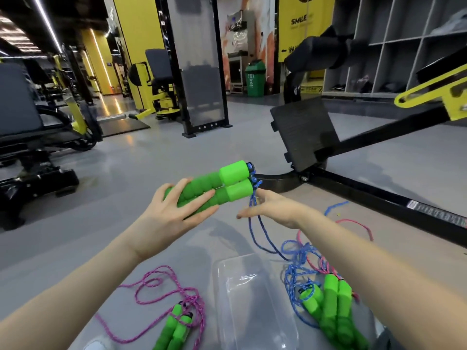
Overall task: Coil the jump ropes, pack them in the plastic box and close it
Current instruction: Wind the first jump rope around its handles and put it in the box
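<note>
Left hand (174, 208) is clasping a pair of green foam handles (214, 185), thumb on top, fingers curling underneath, holding them up at twelve o'clock from the clear plastic box (222, 286). The blue cord (262, 233) is hanging from the handle ends and trailing down past the right hand (270, 208), whose fingers are stretching out fairly straight; whether they are nipping the cord, I cannot tell. The box is sitting open on the smooth grey floor (151, 157), low at six o'clock in the view. At its nine o'clock a pink rope (161, 281) is sprawling loose; at its three o'clock a tangled pile of ropes (303, 263) is lying with more green handles. Around us, a gym: a black footplate (303, 132) at one o'clock, a yellow machine (149, 82) at eleven, a green bin (255, 78) at twelve, grey cubby shelves (394, 41) at two.
</note>
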Available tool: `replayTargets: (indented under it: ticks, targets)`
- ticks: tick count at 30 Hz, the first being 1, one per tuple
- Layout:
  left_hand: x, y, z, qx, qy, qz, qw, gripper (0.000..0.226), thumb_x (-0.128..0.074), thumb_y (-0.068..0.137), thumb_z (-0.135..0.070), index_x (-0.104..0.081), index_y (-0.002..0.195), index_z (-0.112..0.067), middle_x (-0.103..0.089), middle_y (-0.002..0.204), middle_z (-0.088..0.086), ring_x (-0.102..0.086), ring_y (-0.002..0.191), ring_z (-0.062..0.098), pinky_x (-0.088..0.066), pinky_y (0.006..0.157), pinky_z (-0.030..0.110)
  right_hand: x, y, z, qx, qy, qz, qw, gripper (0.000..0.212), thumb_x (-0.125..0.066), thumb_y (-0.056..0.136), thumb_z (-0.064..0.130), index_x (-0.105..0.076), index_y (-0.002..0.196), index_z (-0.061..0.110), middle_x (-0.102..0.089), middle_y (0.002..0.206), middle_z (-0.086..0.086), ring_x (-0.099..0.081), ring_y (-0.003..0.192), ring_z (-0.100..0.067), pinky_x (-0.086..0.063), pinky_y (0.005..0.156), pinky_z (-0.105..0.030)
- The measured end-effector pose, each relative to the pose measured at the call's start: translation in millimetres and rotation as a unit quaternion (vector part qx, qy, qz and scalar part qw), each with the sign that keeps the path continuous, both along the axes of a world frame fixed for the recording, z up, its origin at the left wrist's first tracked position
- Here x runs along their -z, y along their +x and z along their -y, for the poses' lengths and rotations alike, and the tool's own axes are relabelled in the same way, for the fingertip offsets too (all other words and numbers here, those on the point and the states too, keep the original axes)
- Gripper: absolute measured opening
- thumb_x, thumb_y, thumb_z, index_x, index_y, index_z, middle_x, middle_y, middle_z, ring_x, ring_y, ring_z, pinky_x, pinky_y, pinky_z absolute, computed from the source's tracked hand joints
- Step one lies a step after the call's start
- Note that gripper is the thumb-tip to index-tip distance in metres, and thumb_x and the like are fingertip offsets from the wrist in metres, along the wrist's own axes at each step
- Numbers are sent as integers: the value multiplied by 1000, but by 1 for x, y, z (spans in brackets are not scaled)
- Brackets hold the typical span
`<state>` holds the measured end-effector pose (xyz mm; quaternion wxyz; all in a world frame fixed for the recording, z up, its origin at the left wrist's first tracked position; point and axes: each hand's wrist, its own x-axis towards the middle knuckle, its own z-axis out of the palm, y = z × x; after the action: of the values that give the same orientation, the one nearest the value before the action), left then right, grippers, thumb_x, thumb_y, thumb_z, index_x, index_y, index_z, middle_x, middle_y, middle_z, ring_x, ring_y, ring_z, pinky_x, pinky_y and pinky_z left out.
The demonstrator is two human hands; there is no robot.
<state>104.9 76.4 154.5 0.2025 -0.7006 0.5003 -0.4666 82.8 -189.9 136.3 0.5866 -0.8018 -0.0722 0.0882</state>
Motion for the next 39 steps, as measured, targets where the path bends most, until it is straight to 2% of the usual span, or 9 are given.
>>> replayTargets:
  ticks: [4, 7, 10, 16, 19, 22, 28, 34, 39]
  targets:
    - [9, -2, -36, -32, 34, -1, 999, 47, -33, 92, -2, -46, 134, -18, -55, 136, 7, -53, 107, 51, -46, 79, 53, 13, 11, 3, -1, -311, -8, 950, 20, -46, 93, 10, -64, 86, 14, -72, 87, -13, -60, 72, -10, -48, 74, -17]
    - [18, -3, -75, -67, 62, -3, 996, 49, -27, 92, -1, -47, 134, -17, -54, 136, 9, -52, 107, 51, -45, 78, 53, 24, 15, 17, 71, -489, 2, 870, 24, -42, 90, 9, -65, 99, 7, -68, 98, -16, -62, 92, -28, -47, 77, -28]
    - [23, -2, -123, -118, 47, -16, 992, 55, -31, 84, 1, -46, 134, -17, -55, 134, 10, -51, 107, 52, -42, 77, 54, 18, 14, 33, 194, -451, 27, 871, 20, -44, 91, 10, -64, 90, 11, -61, 98, -20, -58, 93, -35, -38, 70, -28]
    - [32, -10, -156, -148, 43, -38, 987, 57, -31, 80, 0, -45, 133, -17, -54, 134, 10, -50, 104, 52, -42, 73, 53, -20, 19, 15, 340, -284, 366, 818, 18, -47, 89, 0, -61, 100, -3, -57, 98, -20, -54, 93, -31, -38, 79, -38]
    - [32, -11, -152, -146, 34, -44, 988, 58, -40, 79, -2, -44, 135, -18, -52, 137, 10, -48, 107, 52, -42, 74, 51, 3, 21, 13, 204, -446, 163, 856, 35, -49, 88, 3, -56, 123, 6, -54, 119, -21, -52, 111, -34, -40, 87, -36]
    - [30, -12, -141, -124, 19, -49, 991, 53, -39, 84, -3, -46, 134, -18, -53, 137, 9, -50, 107, 50, -44, 75, 50, 34, 9, 10, -10, -608, -166, 777, 89, -71, 80, 24, -16, 149, 16, -31, 150, -13, -38, 133, -28, -37, 105, -33]
    - [39, -14, -101, -58, 22, -59, 996, 56, -52, 83, -6, -45, 137, -22, -51, 140, 4, -50, 111, 46, -47, 81, 49, 19, 10, -30, -7, -192, -27, 981, 109, -81, 68, 22, -8, 149, 35, -17, 155, 3, -16, 143, -14, -20, 115, -33]
    - [41, -19, -60, -3, -60, -88, 994, 45, -43, 90, -7, -47, 132, -23, -56, 135, 3, -52, 111, 44, -47, 79, 44, 13, 15, -50, -27, 7, 31, 999, 26, -61, 79, 2, -66, 101, 16, -70, 96, -4, -64, 96, -12, -40, 100, -27]
    - [50, -14, -50, 9, -95, -89, 991, 46, -42, 87, -5, -47, 130, -23, -47, 138, 3, -53, 109, 44, -46, 73, 41, 13, 5, -45, 40, 5, 75, 996, 25, -42, 92, 3, -58, 79, 17, -49, 61, -8, -58, 59, -24, -44, 76, -33]
